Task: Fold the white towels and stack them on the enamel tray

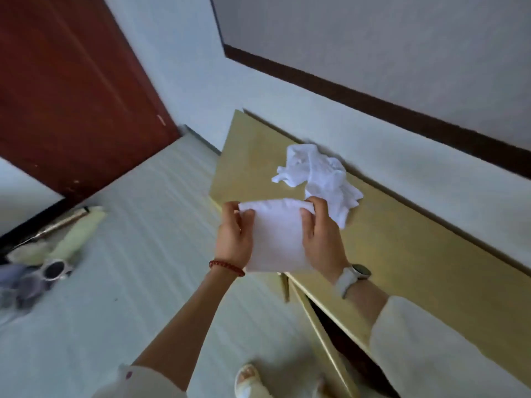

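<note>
Towel (277, 237), folded into a soft white rectangle, is held between 2 hands: its left edge is pinched by the left hand (234, 237), its right edge by the right hand (323, 239). Just beyond, a crumpled towel (319, 179) is left on the smooth yellow tabletop (416, 254).

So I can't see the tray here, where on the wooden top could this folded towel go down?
Bare wood lies on the wooden top left of the crumpled towels, toward its far corner, and along the right stretch beyond the right hand. The middle by the wall is crowded.
</note>
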Motion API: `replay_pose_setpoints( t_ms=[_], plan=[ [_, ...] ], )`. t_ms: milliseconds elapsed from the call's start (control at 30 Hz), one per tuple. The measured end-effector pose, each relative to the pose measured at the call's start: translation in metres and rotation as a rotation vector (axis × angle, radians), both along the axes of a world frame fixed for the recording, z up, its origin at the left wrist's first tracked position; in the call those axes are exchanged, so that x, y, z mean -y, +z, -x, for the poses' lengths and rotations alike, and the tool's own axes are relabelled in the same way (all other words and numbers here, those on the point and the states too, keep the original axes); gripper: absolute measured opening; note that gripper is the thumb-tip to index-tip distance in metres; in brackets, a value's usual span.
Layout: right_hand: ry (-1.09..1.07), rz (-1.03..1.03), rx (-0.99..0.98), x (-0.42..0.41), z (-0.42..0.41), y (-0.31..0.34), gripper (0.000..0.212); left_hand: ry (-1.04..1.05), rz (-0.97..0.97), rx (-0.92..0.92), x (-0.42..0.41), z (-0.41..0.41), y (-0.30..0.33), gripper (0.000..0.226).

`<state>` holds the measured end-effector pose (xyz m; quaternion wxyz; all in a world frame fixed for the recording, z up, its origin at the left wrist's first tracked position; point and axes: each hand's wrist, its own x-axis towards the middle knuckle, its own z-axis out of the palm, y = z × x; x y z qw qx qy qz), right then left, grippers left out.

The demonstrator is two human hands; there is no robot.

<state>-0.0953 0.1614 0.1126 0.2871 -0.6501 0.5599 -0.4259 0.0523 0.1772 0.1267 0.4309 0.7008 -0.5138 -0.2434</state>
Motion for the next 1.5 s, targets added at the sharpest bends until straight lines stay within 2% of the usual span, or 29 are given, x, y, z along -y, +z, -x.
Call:
replay_pose_setpoints(
  t_ms=[67, 200, 467, 567, 633, 767, 867, 933, 1067, 1267, 1367, 1500],
  plan=[
    [0.110, 0.027, 0.028, -0.010, -0.067, 0.019, 0.025, 0.183, 0.016, 0.033, -0.026, -0.059, 0.017, 0.020],
    [0.325, 0.015, 0.046, -0.054, -0.198, 0.042, 0.024, 0.417, 0.024, 0.063, -0.094, -0.186, 0.030, 0.019],
    [0.842, -0.189, -0.012, -0.193, -0.482, 0.052, 0.021, 0.830, 0.052, -0.008, -0.287, -0.437, 0.046, 0.011],
    [1.004, -0.269, -0.022, -0.257, -0.580, 0.050, 0.029, 0.997, 0.064, -0.035, -0.363, -0.519, 0.051, 0.008],
    [1.096, -0.256, -0.040, -0.299, -0.634, 0.049, 0.032, 1.078, 0.043, -0.050, -0.410, -0.566, 0.050, 0.009],
    [1.220, -0.185, -0.015, -0.356, -0.740, 0.053, 0.025, 1.214, 0.057, -0.154, -0.475, -0.660, 0.042, 0.019],
    [1.263, -0.118, -0.012, -0.380, -0.820, 0.052, 0.031, 1.247, 0.052, -0.368, -0.504, -0.731, 0.023, 0.029],
    [1.278, -0.077, -0.021, -0.388, -0.862, 0.050, 0.023, 1.249, 0.049, -0.415, -0.515, -0.765, 0.016, 0.028],
    [1.318, -0.039, -0.025, -0.407, -1.014, 0.038, 0.016, 1.363, -0.037, -0.246, -0.534, -0.896, 0.016, 0.027],
    [1.396, -0.130, -0.068, -0.431, -1.217, 0.052, 0.016, 1.462, -0.108, -0.197, -0.559, -1.092, 0.045, 0.033],
    [1.411, -0.190, -0.118, -0.445, -1.295, 0.052, 0.018, 1.433, -0.205, -0.138, -0.581, -1.171, 0.044, 0.043],
    [1.399, -0.223, -0.179, -0.459, -1.401, 0.036, 0.018, 1.378, -0.241, -0.143, -0.602, -1.276, 0.026, 0.041]
  ],
)
